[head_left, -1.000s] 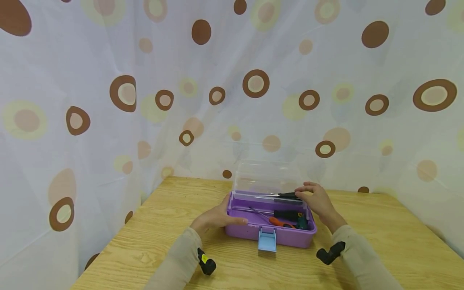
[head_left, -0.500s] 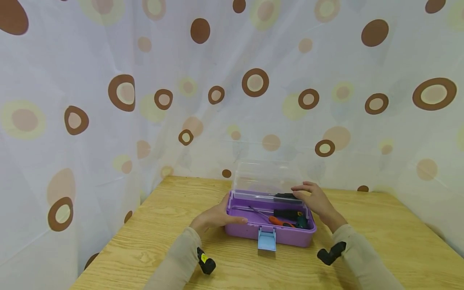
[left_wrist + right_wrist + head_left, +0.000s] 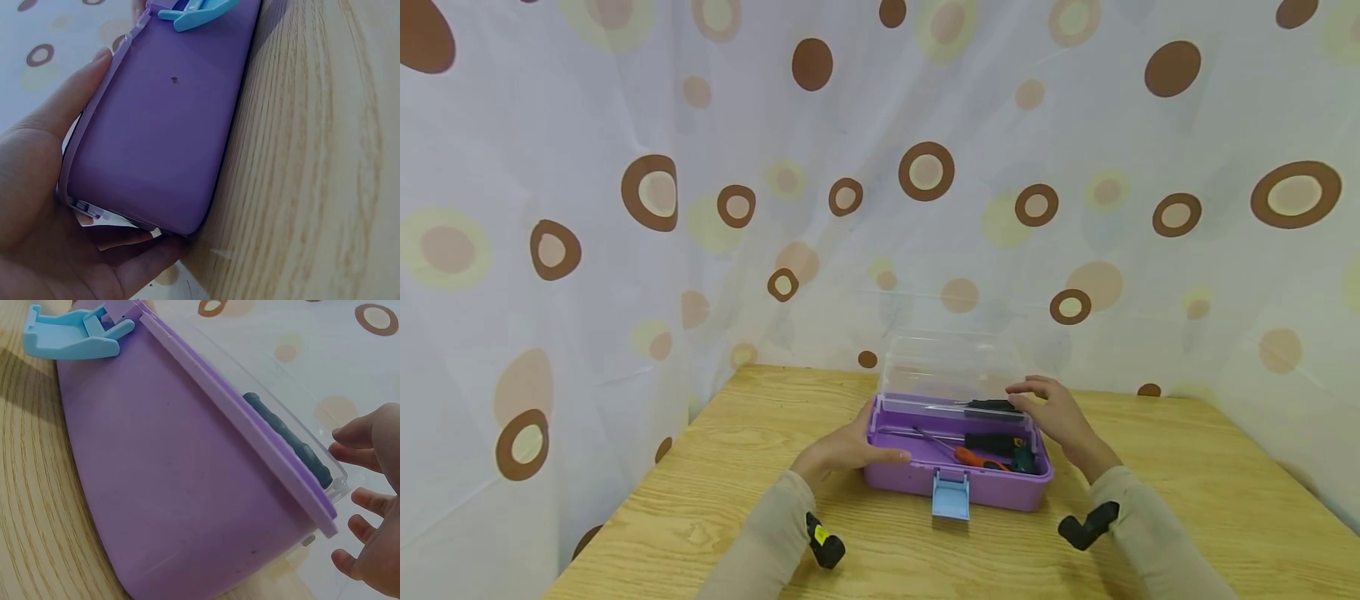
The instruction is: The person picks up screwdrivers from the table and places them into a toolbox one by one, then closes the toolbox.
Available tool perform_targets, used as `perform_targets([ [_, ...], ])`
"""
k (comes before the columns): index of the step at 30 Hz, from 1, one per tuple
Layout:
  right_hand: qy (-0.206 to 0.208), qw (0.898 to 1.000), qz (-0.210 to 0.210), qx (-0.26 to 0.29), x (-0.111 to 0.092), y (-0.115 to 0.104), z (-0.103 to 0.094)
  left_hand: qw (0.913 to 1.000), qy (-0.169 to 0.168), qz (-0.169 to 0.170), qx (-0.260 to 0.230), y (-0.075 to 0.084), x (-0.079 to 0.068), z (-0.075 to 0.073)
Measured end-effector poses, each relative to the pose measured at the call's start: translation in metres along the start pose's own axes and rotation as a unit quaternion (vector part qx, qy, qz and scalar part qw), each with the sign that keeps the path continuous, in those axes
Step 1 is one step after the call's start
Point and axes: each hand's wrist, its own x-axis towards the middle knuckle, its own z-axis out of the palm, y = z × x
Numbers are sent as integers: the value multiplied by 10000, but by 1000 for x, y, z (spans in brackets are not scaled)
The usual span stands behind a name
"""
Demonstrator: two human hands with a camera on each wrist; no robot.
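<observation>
A purple toolbox (image 3: 895,477) with its clear lid (image 3: 951,367) raised stands on the table. My left hand (image 3: 842,450) grips its left end, thumb over the front rim and fingers round the side, as the left wrist view shows. Inside lie a black-handled screwdriver (image 3: 992,443), an orange-handled screwdriver (image 3: 973,457) and a dark green handle (image 3: 1024,460). Another black-handled screwdriver (image 3: 988,407) lies at the back, by the lid. Close to that handle, my right hand (image 3: 1063,425) hovers at the back right corner with relaxed, spread fingers, holding nothing in the right wrist view.
A light blue latch (image 3: 951,498) hangs down at the toolbox's front. The wooden table (image 3: 715,500) spreads around it. Behind and to the left hangs a white curtain (image 3: 850,108) with brown spots. A black camera mount sits on each wrist.
My right hand has let go of the rear black-handled screwdriver, which now lies slightly lower and farther left. The left hand keeps its grip on the toolbox.
</observation>
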Motion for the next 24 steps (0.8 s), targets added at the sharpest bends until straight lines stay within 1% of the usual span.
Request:
perform_targets([
  [4, 56, 9999, 39, 133, -1, 2, 1, 10000, 9, -4, 14, 1, 0, 1],
  [9, 111, 9995, 44, 309, 0, 6, 2, 9999, 33, -93, 93, 2, 0, -1],
  [12, 193, 9986, 4, 484, 1, 9, 2, 9997, 126, -164, 135, 3, 2, -3],
  [15, 276, 9966, -8, 773, 2, 10, 2, 9986, 437, -297, 74, 7, 5, -5],
  [19, 405, 9917, 32, 1220, 3, 10, 4, 9936, 1003, -502, -131, 10, 13, -5],
  [22, 530, 9872, 49, 1502, 3, 10, 7, 9888, 1333, -548, -393, 13, 25, -2],
  [24, 614, 9829, 88, 1733, 2, 10, 8, 9849, 1489, -550, -688, 15, 33, 0],
])
